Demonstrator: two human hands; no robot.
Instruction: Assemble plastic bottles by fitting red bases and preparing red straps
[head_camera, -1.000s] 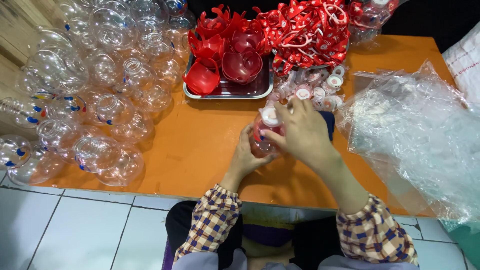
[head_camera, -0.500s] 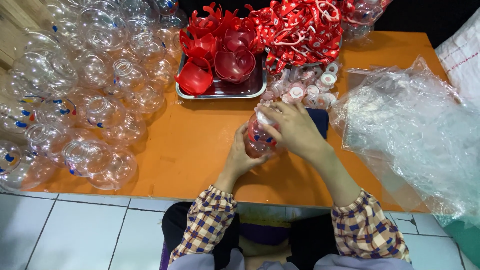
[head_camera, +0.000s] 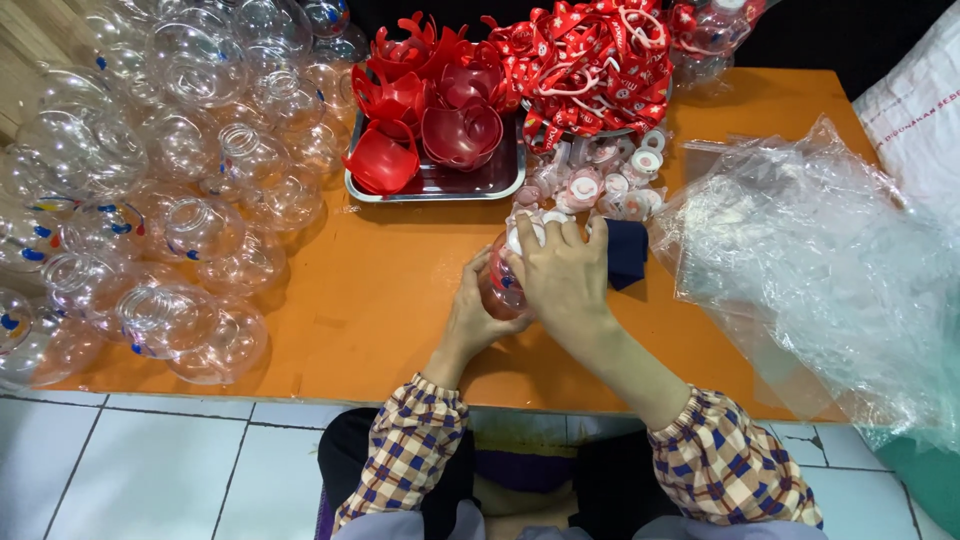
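Far left, a heap of clear bottles (head_camera: 180, 170) covers that end of the orange surface (head_camera: 390, 300), spilling toward its near edge. Next along, at the back, a metal tray (head_camera: 440, 185) holds red cups (head_camera: 430, 110). Right of it lies a pile of red straps (head_camera: 590, 65), and just in front of that a cluster of small white-and-pink caps (head_camera: 600, 185).

At the middle of the surface the two hands meet on one small bottle (head_camera: 498, 290), clear with a reddish tint. The left hand (head_camera: 480, 315) cups it from below and from the left, fingers curled round its body. The right hand (head_camera: 562, 275) lies over the top, its grip closed on the bottle's upper end, where a white cap (head_camera: 525, 228) shows under the fingertips; how far the cap sits on cannot be told. The bottle is held just above the surface, tilted, with its top pointing away from the person. Just right of the right hand lies a dark blue cloth (head_camera: 628, 252).

Farther right a large crumpled clear plastic bag (head_camera: 810, 270) spreads over the end of the surface. At the far right edge a white sack (head_camera: 915, 105) shows.
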